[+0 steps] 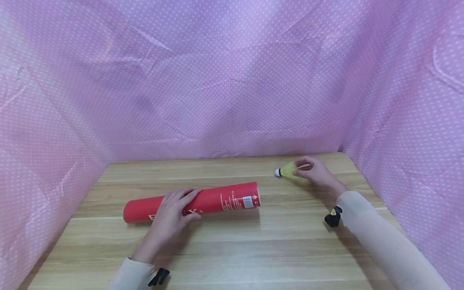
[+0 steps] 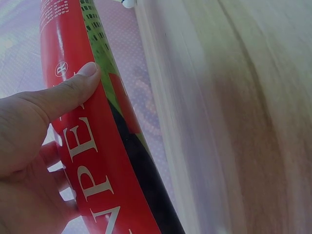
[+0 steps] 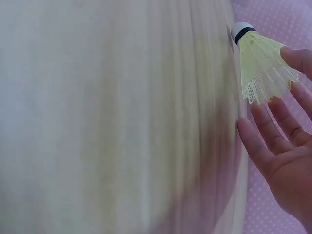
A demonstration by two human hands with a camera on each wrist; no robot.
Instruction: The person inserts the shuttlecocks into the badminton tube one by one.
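Note:
A long red cardboard tube (image 1: 232,198), printed with letters and a barcode, lies slantwise over the wooden table. My left hand (image 1: 173,215) grips it near the middle, thumb on the near side and fingers over the top. In the left wrist view the thumb crosses the tube's red side (image 2: 92,161), beside a green and black stripe. Farther back on the right, my right hand (image 1: 314,172) pinches the skirt of a yellow shuttlecock (image 3: 265,63) between thumb and forefinger. Its white cork points left; the other fingers spread near the skirt's rim.
The light wood tabletop (image 1: 232,249) ends at a pink polka-dot cloth (image 1: 224,100) that hangs behind and on both sides. Black clip-like devices sit at both wrists, by the pale sleeves (image 1: 377,229).

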